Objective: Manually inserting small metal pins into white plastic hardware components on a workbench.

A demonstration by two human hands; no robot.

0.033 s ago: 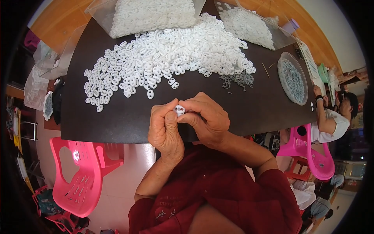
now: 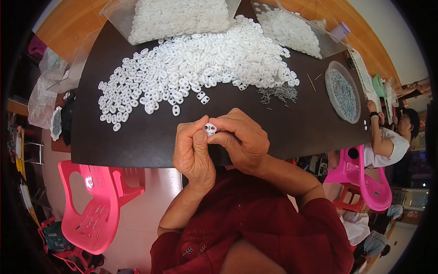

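Both hands meet over the near edge of the dark table, pinching one small white oval plastic piece with two holes [image 2: 210, 129]. My left hand [image 2: 194, 148] grips its left side between thumb and fingers. On its right side my right hand [image 2: 242, 139] closes with thumb and forefinger. The fingers cover part of the piece. Beyond them spreads a big heap of similar white two-holed pieces [image 2: 200, 59], with a few lying loose in front, the nearest being a single white piece [image 2: 176, 110]. A small pile of grey screw-like pins [image 2: 280, 95] lies at the heap's right end.
Two clear bins, a large bin [image 2: 117, 20] and a smaller bin [image 2: 335, 43], hold more white pieces at the back. A round clear tub [image 2: 357, 112] of grey pins stands right, near two thin sticks [image 2: 311, 82]. Pink chairs [image 2: 93, 210] flank me; a person [image 2: 383, 144] sits at right.
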